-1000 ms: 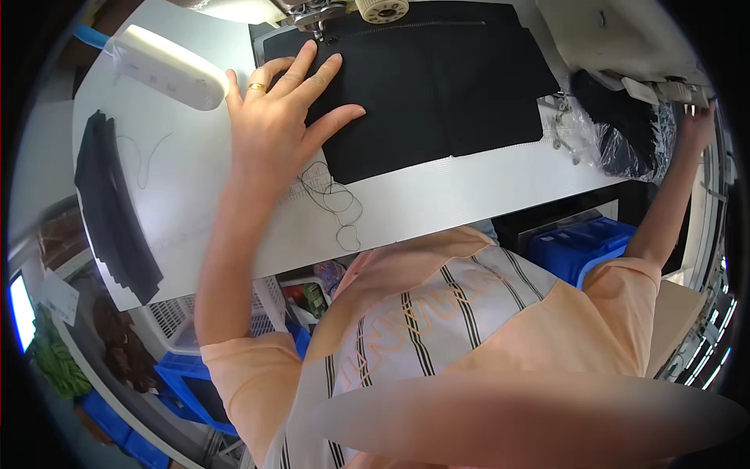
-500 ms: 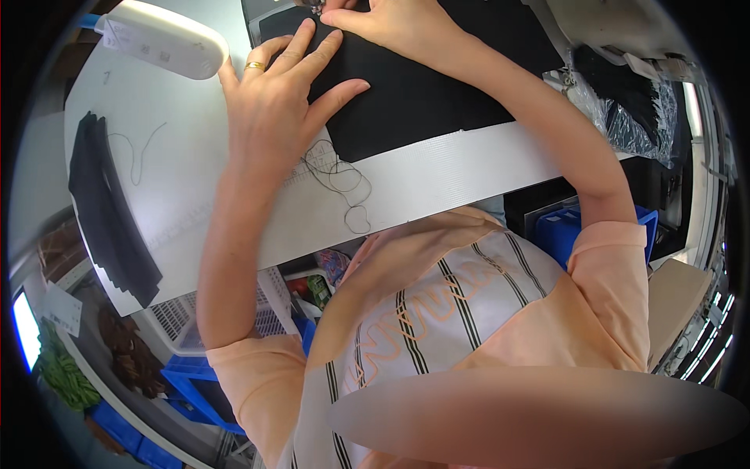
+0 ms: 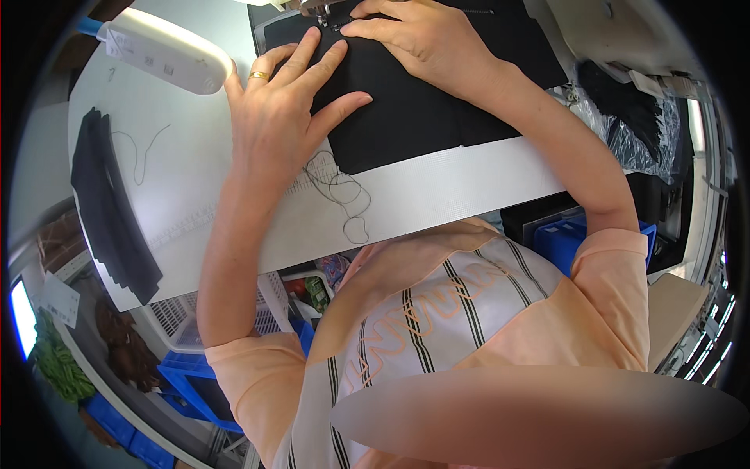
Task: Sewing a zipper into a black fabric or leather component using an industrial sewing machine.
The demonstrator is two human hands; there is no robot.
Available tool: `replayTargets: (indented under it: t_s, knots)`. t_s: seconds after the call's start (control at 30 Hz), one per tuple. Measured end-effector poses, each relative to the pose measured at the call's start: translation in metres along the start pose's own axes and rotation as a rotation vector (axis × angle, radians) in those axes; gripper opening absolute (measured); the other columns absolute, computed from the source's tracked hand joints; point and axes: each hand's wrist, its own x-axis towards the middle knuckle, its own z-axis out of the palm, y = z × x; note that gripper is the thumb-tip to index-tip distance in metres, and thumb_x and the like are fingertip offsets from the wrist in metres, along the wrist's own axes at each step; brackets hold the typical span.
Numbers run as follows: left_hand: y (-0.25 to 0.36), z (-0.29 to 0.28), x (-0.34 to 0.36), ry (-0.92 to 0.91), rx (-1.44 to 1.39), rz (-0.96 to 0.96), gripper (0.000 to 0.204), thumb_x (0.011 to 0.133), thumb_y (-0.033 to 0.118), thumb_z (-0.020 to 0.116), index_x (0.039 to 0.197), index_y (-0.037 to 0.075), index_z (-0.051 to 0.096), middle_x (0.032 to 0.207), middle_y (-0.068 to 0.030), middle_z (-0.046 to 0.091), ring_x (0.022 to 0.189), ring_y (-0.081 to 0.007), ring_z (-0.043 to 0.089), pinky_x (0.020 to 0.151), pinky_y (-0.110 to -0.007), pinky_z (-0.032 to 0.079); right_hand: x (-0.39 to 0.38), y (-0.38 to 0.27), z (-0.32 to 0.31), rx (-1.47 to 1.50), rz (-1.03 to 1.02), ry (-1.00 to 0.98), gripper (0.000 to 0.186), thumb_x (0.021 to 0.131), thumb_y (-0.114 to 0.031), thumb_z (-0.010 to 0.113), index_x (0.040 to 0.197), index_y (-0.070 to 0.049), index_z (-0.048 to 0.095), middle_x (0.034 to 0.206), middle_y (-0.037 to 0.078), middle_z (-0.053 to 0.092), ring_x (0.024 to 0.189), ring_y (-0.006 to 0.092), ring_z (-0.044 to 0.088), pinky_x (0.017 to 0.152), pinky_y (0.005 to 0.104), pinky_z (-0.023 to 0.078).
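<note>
"Fingers of the left hand [image 3: 273,117] are spread wide, aren't they?"

"Yes, laid flat with the thumb stretched out sideways, its tips near the metal presser foot [image 3: 323,17]. My guess is that the splay holds the black fabric [image 3: 414,117] smooth and square."

"And the right hand [image 3: 433,43]?"

"Thumb and forefinger come together just beside the foot. I can't tell whether they pinch the cloth or something small there — the tips hide it."

"Why is the lamp [image 3: 164,51] so low?"

"Probably to throw light on dark cloth, where detail is easily lost. Its end meets the left little finger in view; touching or not, I can't say."

"Where does the fabric lie, and how does it look?"

"On the white table [image 3: 445,184], its upper part reaching beneath the foot. It's matt, deep black and mostly flat, with a straight near edge and a thin zip-like line [image 3: 478,12] far right. Loose thread [image 3: 348,199] curls just beside its near left corner — dark on white, so easily spotted."
</note>
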Motion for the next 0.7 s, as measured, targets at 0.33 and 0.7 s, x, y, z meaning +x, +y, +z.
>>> replayTargets:
  t_s: [0.33, 0.7]
  knots:
    - [0.000, 0.004, -0.003, -0.050, -0.071, -0.083, 0.051, 0.078, 0.048, 0.072, 0.122, 0.023, 0.067, 0.132, -0.0036, 0.060, 0.116, -0.0235, 0.056, 0.101, -0.067, 0.027, -0.013, -0.008, 0.006, -0.156, 0.094, -0.072, 0.034, 0.077, -0.003, 0.065, 0.110, -0.013, 0.068, 0.115, 0.002, 0.065, 0.103, 0.0208, 0.062, 0.083, 0.0311, 0.055]
    - [-0.006, 0.004, 0.013, 0.056, -0.045, 0.002, 0.046, 0.072, 0.041, 0.078, 0.110, 0.015, 0.073, 0.120, -0.0076, 0.066, 0.104, -0.0266, 0.062, 0.079, -0.037, 0.055, 0.002, 0.000, -0.004, -0.119, 0.013, -0.053, 0.022, 0.078, -0.004, 0.057, 0.098, 0.001, 0.065, 0.100, 0.015, 0.066, 0.088, 0.0289, 0.063, 0.079, 0.0339, 0.053]
